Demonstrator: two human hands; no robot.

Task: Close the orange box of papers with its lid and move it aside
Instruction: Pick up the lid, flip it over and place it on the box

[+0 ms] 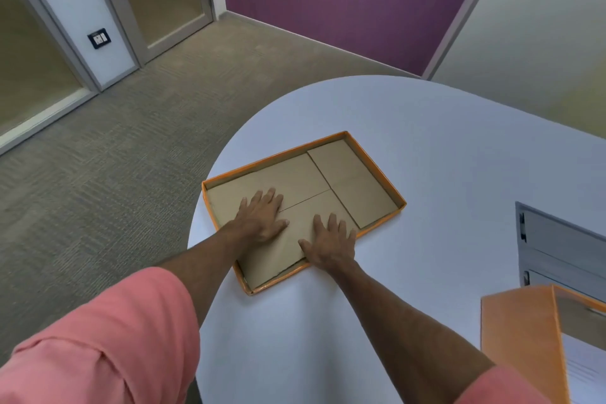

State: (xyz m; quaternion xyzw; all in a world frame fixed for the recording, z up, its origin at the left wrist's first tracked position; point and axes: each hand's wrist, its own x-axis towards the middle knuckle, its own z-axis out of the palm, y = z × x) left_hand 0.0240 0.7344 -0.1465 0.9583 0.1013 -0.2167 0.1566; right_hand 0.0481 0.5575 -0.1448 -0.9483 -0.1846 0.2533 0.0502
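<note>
The orange lid [370, 167] lies upside down near the left edge of the white table, its brown cardboard inside facing up. My left hand [262, 215] rests flat on that cardboard with fingers spread. My right hand [331, 241] lies flat on the lid's near rim and inside, fingers apart. Neither hand grips anything. The orange box [521, 344] stands at the bottom right, open, with white printed papers [583, 367] inside; the frame edge cuts it off.
The white rounded table [442, 147] ends just left of the lid, with carpet [114, 157] below. A grey louvred panel [557, 249] lies at the right edge behind the box. Glass doors and a purple wall stand beyond.
</note>
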